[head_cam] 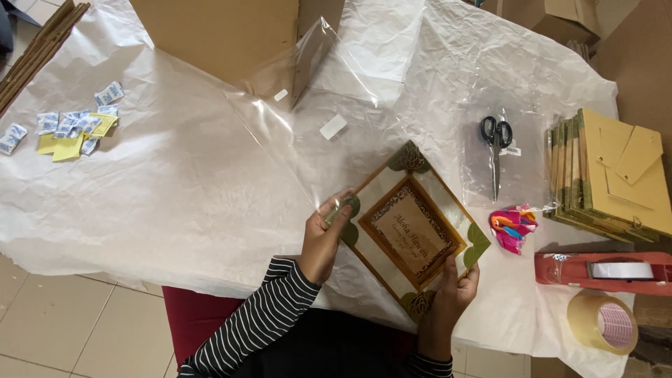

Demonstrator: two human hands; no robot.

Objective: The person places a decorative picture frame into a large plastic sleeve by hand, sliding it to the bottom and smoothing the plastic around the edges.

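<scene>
Gripping opposite corners, both hands hold the picture frame [413, 229] tilted diamond-wise, just above the white paper [175, 182]. The left hand [323, 241] pinches its left corner, the right hand [451, 297] clasps the near corner. Its long axis runs from far-left to near-right, and scissors [495, 150] lie farther right.

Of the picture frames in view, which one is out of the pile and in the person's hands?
The wooden frame with green leaf corners, held tilted by the left hand and right hand; the other frames lie stacked beside the scissors.
</scene>
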